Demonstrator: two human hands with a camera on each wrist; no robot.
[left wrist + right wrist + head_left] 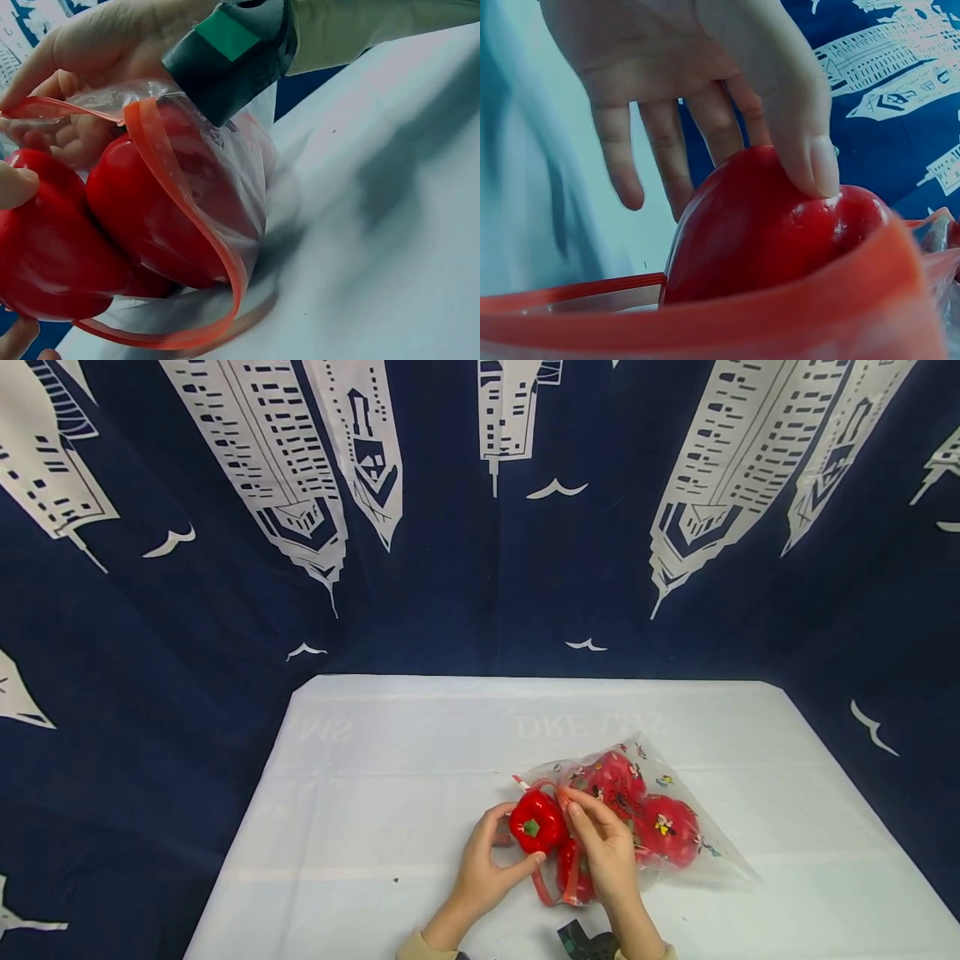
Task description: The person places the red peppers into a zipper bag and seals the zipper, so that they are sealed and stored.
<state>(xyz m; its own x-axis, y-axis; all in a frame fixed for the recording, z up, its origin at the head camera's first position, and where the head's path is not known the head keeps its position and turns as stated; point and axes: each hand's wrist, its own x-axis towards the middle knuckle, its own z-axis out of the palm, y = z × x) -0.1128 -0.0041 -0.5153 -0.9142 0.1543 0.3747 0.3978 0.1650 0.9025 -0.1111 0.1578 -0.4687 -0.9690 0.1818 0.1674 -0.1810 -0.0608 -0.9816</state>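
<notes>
The left hand (483,860), fingers curled round a red pepper (537,823) at the mouth of the bag (675,827) held open by the pinching right hand (603,847) just beside it, could lose that glossy pepper onto the surface (360,827) — likely if the rim were let sag.

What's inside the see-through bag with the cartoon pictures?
Red peppers show through the clear bag, at least two. The left hand holds another pepper at its red-rimmed mouth. The right hand covers part of the bag, so more may hide there.
</notes>
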